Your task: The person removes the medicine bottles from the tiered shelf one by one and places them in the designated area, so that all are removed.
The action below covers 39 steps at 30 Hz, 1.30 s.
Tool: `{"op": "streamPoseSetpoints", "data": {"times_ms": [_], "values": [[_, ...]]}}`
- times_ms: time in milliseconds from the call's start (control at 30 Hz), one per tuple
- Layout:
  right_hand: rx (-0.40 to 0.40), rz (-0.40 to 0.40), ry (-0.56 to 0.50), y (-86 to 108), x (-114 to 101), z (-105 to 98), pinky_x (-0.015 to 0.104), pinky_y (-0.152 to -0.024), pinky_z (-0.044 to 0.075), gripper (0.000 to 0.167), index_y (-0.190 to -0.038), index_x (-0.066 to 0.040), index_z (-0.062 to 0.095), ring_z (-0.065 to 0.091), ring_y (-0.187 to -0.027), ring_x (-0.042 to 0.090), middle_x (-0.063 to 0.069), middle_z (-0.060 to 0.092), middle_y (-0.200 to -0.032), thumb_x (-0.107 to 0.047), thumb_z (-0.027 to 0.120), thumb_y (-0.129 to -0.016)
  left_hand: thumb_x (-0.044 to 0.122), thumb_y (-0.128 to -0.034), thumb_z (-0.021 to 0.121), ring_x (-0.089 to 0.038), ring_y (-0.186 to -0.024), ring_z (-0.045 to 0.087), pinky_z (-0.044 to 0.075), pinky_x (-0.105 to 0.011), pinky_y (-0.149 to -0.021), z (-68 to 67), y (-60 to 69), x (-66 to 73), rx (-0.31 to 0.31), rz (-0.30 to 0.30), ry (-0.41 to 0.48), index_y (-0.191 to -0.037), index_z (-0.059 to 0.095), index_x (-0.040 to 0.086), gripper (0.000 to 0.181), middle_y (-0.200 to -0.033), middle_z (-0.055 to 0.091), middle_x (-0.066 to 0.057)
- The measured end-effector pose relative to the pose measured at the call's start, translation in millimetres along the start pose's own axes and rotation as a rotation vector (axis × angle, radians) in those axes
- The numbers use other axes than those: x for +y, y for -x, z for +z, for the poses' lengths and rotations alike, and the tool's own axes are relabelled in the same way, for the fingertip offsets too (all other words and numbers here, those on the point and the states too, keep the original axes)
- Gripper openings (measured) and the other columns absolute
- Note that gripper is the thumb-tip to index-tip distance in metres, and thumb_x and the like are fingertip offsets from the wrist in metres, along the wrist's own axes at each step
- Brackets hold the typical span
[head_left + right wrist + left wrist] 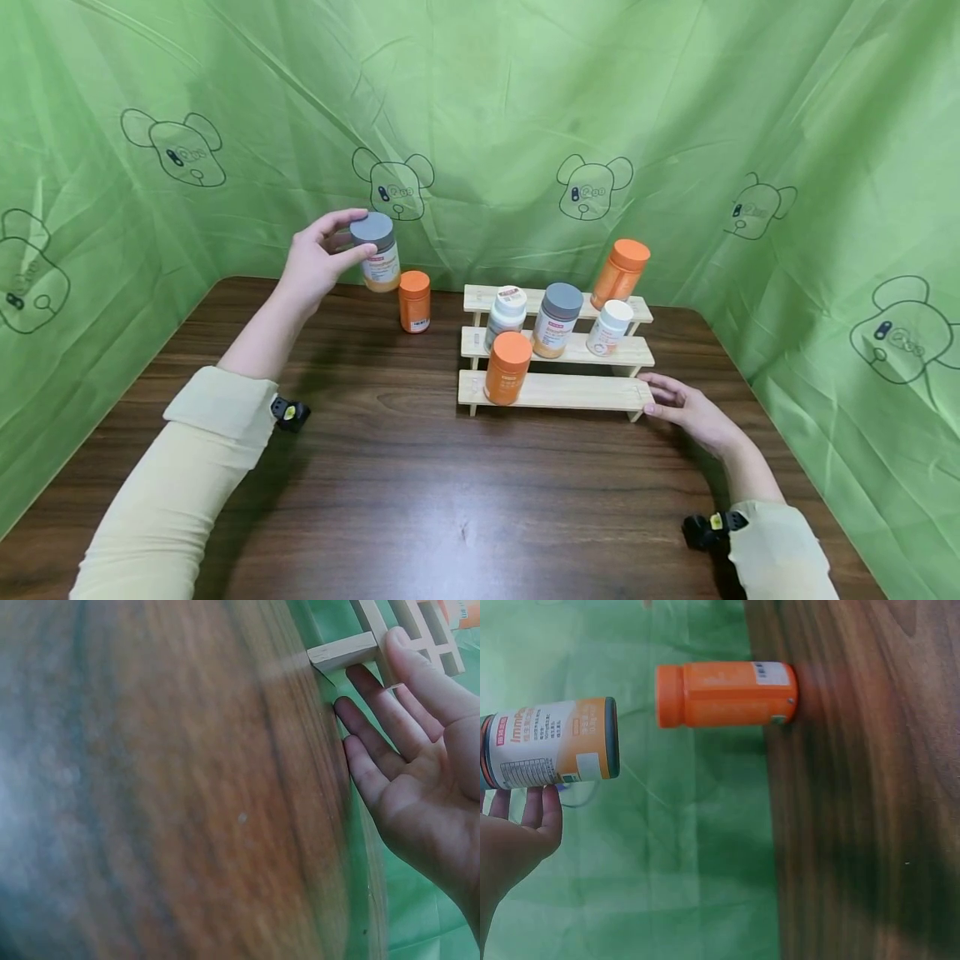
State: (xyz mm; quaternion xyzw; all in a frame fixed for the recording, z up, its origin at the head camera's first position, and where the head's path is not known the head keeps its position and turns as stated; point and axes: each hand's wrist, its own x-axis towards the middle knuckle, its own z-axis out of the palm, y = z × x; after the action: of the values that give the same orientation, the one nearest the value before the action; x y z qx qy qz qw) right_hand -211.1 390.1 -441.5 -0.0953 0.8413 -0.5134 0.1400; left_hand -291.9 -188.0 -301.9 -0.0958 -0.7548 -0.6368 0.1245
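The work appears well advanced: five bottles (557, 327) stand on the tiered rack (585, 392), and two containers are off it. Left hand (318, 260): fingers clamped round a grey-lidded jar (381, 265), raised by the far edge of the bench (390, 467). Near it, an orange bottle (415, 305) stands upright. Right hand (692, 414): fingers at the rack's right front end; whether they pinch cannot be told. Only the left wrist view shows the jar's printed table (529, 773); the rack appears elsewhere.
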Motion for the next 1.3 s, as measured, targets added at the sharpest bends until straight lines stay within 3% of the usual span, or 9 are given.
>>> {"op": "streamPoseSetpoints", "data": {"times_ms": [67,233,400,733,833,1100,1300], "values": [[-0.002,-0.005,0.0,-0.4,1,-1,0.015,-0.087,0.045,0.06,-0.142,-0.004,0.037,0.056,-0.109,-0.002,0.012,0.054,-0.134,-0.016,0.064,-0.09,0.022,-0.0798,0.077,-0.014,-0.109,0.057,0.044,-0.033,-0.095,-2.4,-4.3,-10.1,0.019,-0.022,0.017,-0.13,0.057,0.022,0.054,-0.128,0.057,-0.001],[-0.005,-0.009,-0.011,-1.2,2,-1,0.015,-0.087,0.045,0.06,-0.142,-0.005,0.036,0.055,-0.109,-0.003,-0.002,0.058,-0.129,-0.016,0.064,-0.091,0.022,-0.0795,0.077,-0.02,-0.115,0.054,0.039,-0.039,-0.103,-7.0,-13.5,-32.8,0.06,-0.089,0.067,-0.131,0.056,0.02,0.055,-0.132,0.053,-0.004],[-0.008,0.0,-0.023,-0.8,1,-2,0.015,-0.087,0.045,0.061,-0.143,-0.004,0.035,0.055,-0.11,-0.003,-0.004,0.058,-0.128,-0.016,0.064,-0.091,0.023,-0.0794,0.076,-0.024,-0.122,0.051,0.037,-0.042,-0.106,-5.9,-19.4,-51.8,0.064,-0.156,0.037,-0.133,0.054,0.019,0.058,-0.135,0.05,-0.005],[0.015,0.041,0.002,-1.1,-1,0,0.013,-0.088,0.042,0.063,-0.143,-0.007,0.037,0.054,-0.109,-0.005,0.021,0.047,-0.138,-0.022,0.067,-0.089,0.024,-0.0812,0.075,-0.028,-0.119,0.052,0.043,-0.041,-0.1,-3.3,-17.8,-81.6,0.075,-0.192,-0.088,-0.134,0.053,0.015,0.058,-0.136,0.049,-0.01],[0.025,0.049,0.007,-0.6,1,0,0.013,-0.087,0.042,0.063,-0.142,-0.008,0.039,0.054,-0.108,-0.005,0.022,0.047,-0.138,-0.022,0.068,-0.088,0.024,-0.0807,0.075,-0.027,-0.119,0.052,0.045,-0.039,-0.099,-3.8,-17.5,-90.5,0.083,-0.203,-0.106,-0.133,0.054,0.016,0.057,-0.134,0.05,-0.01],[0.0,0.008,-0.026,-0.5,1,0,0.014,-0.088,0.044,0.06,-0.142,-0.003,0.036,0.054,-0.11,-0.003,0.02,0.05,-0.136,-0.014,0.064,-0.09,0.029,-0.0797,0.076,-0.031,-0.124,0.048,0.043,-0.043,-0.101,-11.0,-14.5,-115.8,0.03,-0.236,-0.14,-0.134,0.051,0.015,0.061,-0.14,0.045,-0.011],[-0.002,0.012,-0.033,-0.4,-1,1,0.013,-0.088,0.042,0.061,-0.143,-0.003,0.035,0.053,-0.111,-0.003,0.025,0.045,-0.138,-0.015,0.064,-0.09,0.027,-0.0817,0.074,-0.033,-0.125,0.047,0.042,-0.044,-0.102,-11.8,-10.8,-125.3,0.01,-0.237,-0.148,-0.136,0.05,0.014,0.061,-0.142,0.043,-0.013]]}}
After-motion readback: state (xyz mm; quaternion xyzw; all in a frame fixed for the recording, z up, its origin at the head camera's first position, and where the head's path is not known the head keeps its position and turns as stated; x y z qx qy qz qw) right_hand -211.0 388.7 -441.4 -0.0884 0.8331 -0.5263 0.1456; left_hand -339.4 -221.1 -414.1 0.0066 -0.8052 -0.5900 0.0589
